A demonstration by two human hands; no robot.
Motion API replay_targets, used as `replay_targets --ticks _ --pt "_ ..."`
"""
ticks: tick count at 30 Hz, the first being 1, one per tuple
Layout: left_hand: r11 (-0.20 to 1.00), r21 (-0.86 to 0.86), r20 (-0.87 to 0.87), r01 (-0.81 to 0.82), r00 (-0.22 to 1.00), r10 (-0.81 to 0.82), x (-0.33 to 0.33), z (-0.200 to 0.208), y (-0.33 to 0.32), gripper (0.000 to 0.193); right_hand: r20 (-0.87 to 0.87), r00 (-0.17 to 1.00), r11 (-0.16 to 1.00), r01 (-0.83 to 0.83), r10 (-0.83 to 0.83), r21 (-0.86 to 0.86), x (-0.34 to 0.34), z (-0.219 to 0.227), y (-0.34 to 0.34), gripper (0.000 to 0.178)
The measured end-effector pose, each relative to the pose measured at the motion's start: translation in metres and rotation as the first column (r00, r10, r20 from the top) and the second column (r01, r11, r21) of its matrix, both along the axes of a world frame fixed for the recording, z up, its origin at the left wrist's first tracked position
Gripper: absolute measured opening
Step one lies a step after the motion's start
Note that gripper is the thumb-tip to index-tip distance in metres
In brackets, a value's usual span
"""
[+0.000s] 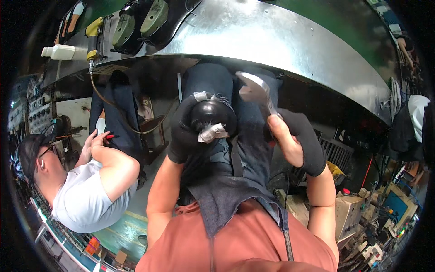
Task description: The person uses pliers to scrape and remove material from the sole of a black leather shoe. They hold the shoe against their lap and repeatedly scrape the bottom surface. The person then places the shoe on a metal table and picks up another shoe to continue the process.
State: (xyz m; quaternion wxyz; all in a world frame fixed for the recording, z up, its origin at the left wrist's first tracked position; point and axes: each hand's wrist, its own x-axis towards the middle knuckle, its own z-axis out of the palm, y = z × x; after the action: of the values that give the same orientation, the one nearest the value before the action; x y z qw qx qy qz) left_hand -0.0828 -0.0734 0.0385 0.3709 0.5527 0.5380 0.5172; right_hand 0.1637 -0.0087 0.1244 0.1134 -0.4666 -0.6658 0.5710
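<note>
My right hand [304, 147], in a black glove with the thumb bare, is closed round the handle of a hammer [256, 89]. The metal head is raised above my right thigh, apart from the work. Over my lap, my left hand [181, 131], also black-gloved, grips a black shoe [209, 111] with a shiny rounded end pointing up at me. Ragged grey material [212, 133] sticks out at its near edge, with more along the far edge. The rest of the shoe is hard to make out against my dark trousers and apron [222, 204].
A metal bench [253, 34] curves across ahead, bearing black shoes with green undersides [156, 20], a white bottle [63, 52] and a yellow-ended fitting [94, 27] with a hose [100, 94]. A co-worker [97, 195] sits close on my left. Machinery [346, 215] stands at right.
</note>
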Motion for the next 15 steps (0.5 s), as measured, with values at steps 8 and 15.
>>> replay_targets --ticks 8,15 --pt "0.998 0.031 0.11 0.06 0.992 -0.063 0.011 0.003 -0.026 0.068 -0.08 0.996 0.998 0.051 -0.048 0.042 0.008 -0.011 -0.038 0.032" --pt "0.97 -0.181 0.232 0.159 0.966 -0.115 0.024 0.003 -0.062 0.07 -0.118 0.966 0.963 0.206 -0.228 -0.175 0.016 -0.024 -0.063 0.034"
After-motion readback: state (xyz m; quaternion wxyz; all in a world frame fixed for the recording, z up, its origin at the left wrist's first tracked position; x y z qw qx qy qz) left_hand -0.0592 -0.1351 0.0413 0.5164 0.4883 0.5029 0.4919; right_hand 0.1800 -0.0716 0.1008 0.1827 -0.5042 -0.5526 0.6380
